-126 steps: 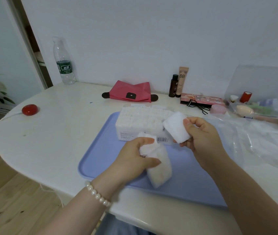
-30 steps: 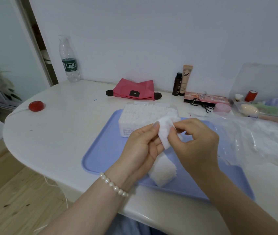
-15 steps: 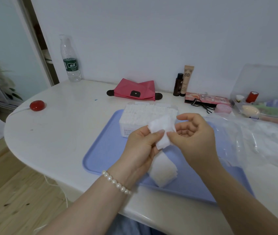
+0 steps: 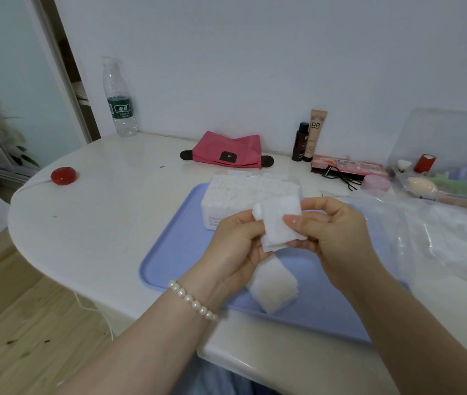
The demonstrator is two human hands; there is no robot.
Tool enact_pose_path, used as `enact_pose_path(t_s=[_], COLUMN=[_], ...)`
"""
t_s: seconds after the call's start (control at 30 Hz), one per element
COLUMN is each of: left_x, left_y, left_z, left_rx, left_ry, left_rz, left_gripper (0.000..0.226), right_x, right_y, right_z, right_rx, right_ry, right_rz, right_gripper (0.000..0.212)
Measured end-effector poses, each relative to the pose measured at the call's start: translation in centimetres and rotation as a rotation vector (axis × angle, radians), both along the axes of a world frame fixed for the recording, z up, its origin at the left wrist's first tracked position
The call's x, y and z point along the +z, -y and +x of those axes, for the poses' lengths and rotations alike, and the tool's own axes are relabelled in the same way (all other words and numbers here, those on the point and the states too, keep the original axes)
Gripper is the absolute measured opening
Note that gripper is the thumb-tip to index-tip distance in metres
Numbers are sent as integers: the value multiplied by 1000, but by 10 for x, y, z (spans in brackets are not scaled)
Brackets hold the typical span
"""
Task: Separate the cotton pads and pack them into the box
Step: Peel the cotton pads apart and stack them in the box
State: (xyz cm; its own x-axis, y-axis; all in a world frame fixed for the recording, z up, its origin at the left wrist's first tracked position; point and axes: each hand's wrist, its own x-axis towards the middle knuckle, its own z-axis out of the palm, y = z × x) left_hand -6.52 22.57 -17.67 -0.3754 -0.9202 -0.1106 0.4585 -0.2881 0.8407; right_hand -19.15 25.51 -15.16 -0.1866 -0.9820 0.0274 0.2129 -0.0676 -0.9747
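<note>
pad (image 4: 279, 223) now lifted flatter between left hand (image 4: 233, 252) and right hand (image 4: 330, 232).

Domestic dressing area: white table (image 4: 106, 212) against the wall; cosmetics at upper right, namely BB cream tube (image 4: 314, 135) and eyeshadow palette (image 4: 349, 167); wooden floor (image 4: 26, 323) at lower left.

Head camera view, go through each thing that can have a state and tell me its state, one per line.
Left hand: grips the stack of cotton pads, pinches the top pad.
Right hand: pinches the same pad.
Box: open, packed with pads, on the blue tray.
Water bottle: upright, looks empty.
Pink pouch: closed, flat.
BB tube: upright, capped.
</note>
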Motion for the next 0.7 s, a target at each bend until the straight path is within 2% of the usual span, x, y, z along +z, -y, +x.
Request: enact_pose_path(t_s=[0.27, 0.5, 0.57, 0.6, 0.7], left_x=[3, 5, 5, 5, 1], left_y=[1, 4, 4, 3, 2], left_z=[4, 10, 11, 11, 11], left_rx=[-35, -70, -79, -86, -73], left_ry=[4, -2, -8, 19, 105], left_rz=[23, 88, 51, 5, -83], left_gripper=[31, 40, 46, 44, 17], right_x=[-4, -1, -2, -2, -7], right_y=[0, -2, -2, -2, -1], right_z=[2, 5, 7, 7, 5], right_rx=[-102, -120, -124, -125, -136], right_ry=[-150, -214, -237, -244, -279], right_rz=[-62, -86, -91, -92, -96], right_gripper=[25, 26, 26, 26, 26])
